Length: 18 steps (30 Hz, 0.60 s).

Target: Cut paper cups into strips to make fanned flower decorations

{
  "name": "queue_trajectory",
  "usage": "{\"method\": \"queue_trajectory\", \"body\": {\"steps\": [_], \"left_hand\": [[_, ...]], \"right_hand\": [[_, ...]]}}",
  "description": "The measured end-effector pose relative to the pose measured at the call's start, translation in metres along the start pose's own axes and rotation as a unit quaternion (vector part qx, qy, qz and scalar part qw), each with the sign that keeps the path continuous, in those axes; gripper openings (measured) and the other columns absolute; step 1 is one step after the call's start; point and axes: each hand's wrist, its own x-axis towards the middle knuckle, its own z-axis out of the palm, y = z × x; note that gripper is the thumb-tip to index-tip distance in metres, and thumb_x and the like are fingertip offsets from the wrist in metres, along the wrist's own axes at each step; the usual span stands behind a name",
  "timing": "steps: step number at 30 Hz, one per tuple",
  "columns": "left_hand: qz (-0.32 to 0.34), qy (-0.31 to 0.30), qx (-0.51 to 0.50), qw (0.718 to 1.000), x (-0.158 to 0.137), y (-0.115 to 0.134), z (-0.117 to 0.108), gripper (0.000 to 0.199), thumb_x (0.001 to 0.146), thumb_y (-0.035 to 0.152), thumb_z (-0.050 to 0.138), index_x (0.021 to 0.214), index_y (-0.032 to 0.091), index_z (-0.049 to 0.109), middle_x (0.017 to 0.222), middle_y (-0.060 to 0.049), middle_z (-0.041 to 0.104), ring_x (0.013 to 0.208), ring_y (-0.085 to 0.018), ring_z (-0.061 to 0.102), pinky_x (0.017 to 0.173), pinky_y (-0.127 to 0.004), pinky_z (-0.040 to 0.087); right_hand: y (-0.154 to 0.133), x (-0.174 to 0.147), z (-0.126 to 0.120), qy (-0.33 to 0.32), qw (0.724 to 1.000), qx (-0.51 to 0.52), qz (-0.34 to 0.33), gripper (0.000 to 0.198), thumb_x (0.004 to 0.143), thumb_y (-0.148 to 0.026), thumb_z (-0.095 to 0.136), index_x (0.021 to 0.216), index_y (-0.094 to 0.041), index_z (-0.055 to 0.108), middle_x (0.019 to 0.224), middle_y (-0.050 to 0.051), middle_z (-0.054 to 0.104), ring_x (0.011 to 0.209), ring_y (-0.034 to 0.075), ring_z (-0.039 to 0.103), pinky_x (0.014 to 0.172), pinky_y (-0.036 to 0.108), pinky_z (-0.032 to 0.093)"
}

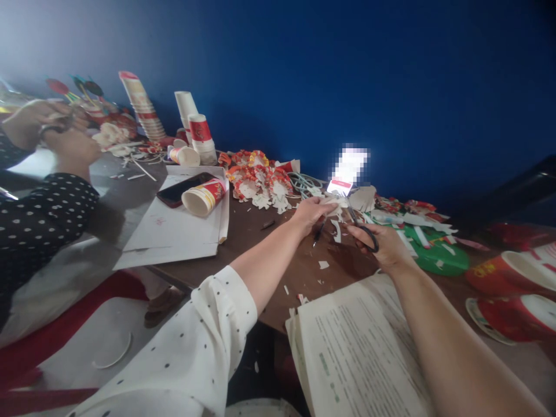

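White cloth with dark dots, the person's sleeve [186,341], is closest to the eye, and to the right of it lies a pile of printed papers [347,347]. Past the sleeve, the left hand [313,211] pinches a thin white piece [332,204] that looks like paper. The right hand [384,243] grasps scissors [371,237], with its fingers around the dark loops. The blades point at the white piece, but that spot is blurry, so I cannot tell if they touch it. Snipping seems to be the job right now. A neat next snip would call for the left hand to hold the piece steady, with its fingers out of the blades' way.

Just behind the hands glows a bright phone [341,186]. The brown table [243,243] is messy, with little white scraps [324,264] on it. To the left is a heap of cut red and white cups [260,179]. To the right is a round green thing [447,258] with paper bits on top, and big red cups [516,269] lie near the edge. Farther left, one cup [206,197] lies on a flat white box [169,231]. Tall cup stacks [143,107] stand by the blue wall [304,87]. Another person's hands [73,142] are at the far left.
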Motion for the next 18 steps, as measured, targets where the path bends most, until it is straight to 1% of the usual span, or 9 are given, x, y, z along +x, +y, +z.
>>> {"method": "queue_trajectory", "body": {"steps": [3, 6, 8, 10, 12, 14, 16, 18], "left_hand": [[0.003, 0.024, -0.039, 0.999, 0.000, 0.001, 0.001, 0.017, 0.067, 0.014, 0.081, 0.073, 0.013, 0.066, 0.062, -0.001, 0.064, 0.055, -0.009, 0.056, 0.064, -0.025, 0.045], [-0.014, 0.045, -0.125, 0.991, 0.000, 0.000, 0.004, 0.018, 0.068, 0.015, 0.082, 0.076, 0.012, 0.066, 0.070, -0.003, 0.067, 0.059, -0.010, 0.059, 0.070, -0.027, 0.050], [-0.036, 0.033, -0.187, 0.981, -0.001, -0.002, 0.008, 0.017, 0.071, 0.019, 0.081, 0.076, 0.011, 0.066, 0.072, -0.005, 0.067, 0.062, -0.011, 0.060, 0.074, -0.029, 0.052], [-0.061, 0.002, -0.222, 0.973, -0.003, -0.005, 0.011, 0.017, 0.074, 0.021, 0.079, 0.076, 0.011, 0.066, 0.072, -0.006, 0.067, 0.064, -0.012, 0.062, 0.076, -0.030, 0.054], [-0.084, -0.031, -0.221, 0.971, -0.006, -0.008, 0.014, 0.016, 0.074, 0.020, 0.079, 0.077, 0.011, 0.066, 0.073, -0.006, 0.067, 0.066, -0.012, 0.062, 0.074, -0.029, 0.053], [-0.097, -0.045, -0.203, 0.973, -0.008, -0.010, 0.016, 0.016, 0.072, 0.016, 0.080, 0.079, 0.011, 0.067, 0.075, -0.006, 0.068, 0.066, -0.011, 0.061, 0.069, -0.026, 0.050], [-0.097, -0.037, -0.184, 0.977, -0.008, -0.012, 0.016, 0.016, 0.070, 0.014, 0.080, 0.078, 0.011, 0.066, 0.073, -0.004, 0.067, 0.063, -0.009, 0.059, 0.063, -0.023, 0.046], [-0.090, -0.024, -0.177, 0.980, -0.008, -0.013, 0.015, 0.018, 0.068, 0.013, 0.081, 0.077, 0.012, 0.066, 0.070, -0.003, 0.066, 0.060, -0.008, 0.056, 0.059, -0.023, 0.042]], "right_hand": [[0.000, 0.000, 0.000, -0.006, 1.000, 0.001, -0.005, 0.037, 0.063, -0.059, 0.081, 0.067, -0.022, 0.074, 0.053, 0.000, 0.057, 0.042, 0.012, 0.046, 0.038, 0.027, 0.033], [-0.001, 0.000, 0.001, 0.000, 1.000, -0.002, -0.014, 0.038, 0.064, -0.060, 0.080, 0.066, -0.023, 0.073, 0.053, 0.000, 0.058, 0.043, 0.013, 0.046, 0.040, 0.028, 0.034], [-0.003, -0.001, 0.002, 0.009, 1.000, -0.005, -0.019, 0.038, 0.065, -0.060, 0.079, 0.063, -0.022, 0.072, 0.052, 0.000, 0.057, 0.043, 0.013, 0.046, 0.041, 0.028, 0.034], [-0.004, -0.002, 0.003, 0.012, 1.000, -0.005, -0.028, 0.039, 0.066, -0.060, 0.078, 0.062, -0.022, 0.070, 0.052, 0.001, 0.057, 0.043, 0.013, 0.047, 0.042, 0.029, 0.034], [-0.004, -0.003, 0.004, 0.007, 0.999, -0.008, -0.039, 0.039, 0.067, -0.061, 0.077, 0.062, -0.022, 0.070, 0.051, 0.000, 0.057, 0.044, 0.013, 0.047, 0.043, 0.029, 0.035], [-0.004, -0.003, 0.004, 0.000, 0.999, -0.022, -0.045, 0.039, 0.068, -0.060, 0.077, 0.061, -0.022, 0.069, 0.050, -0.001, 0.055, 0.044, 0.013, 0.047, 0.044, 0.029, 0.036], [-0.003, -0.003, 0.005, -0.008, 0.998, -0.044, -0.051, 0.037, 0.068, -0.058, 0.077, 0.063, -0.022, 0.070, 0.050, -0.002, 0.054, 0.045, 0.013, 0.047, 0.046, 0.028, 0.036], [-0.001, -0.003, 0.006, -0.013, 0.997, -0.047, -0.052, 0.035, 0.069, -0.057, 0.077, 0.069, -0.022, 0.072, 0.051, -0.002, 0.055, 0.046, 0.013, 0.047, 0.047, 0.028, 0.036]]}}
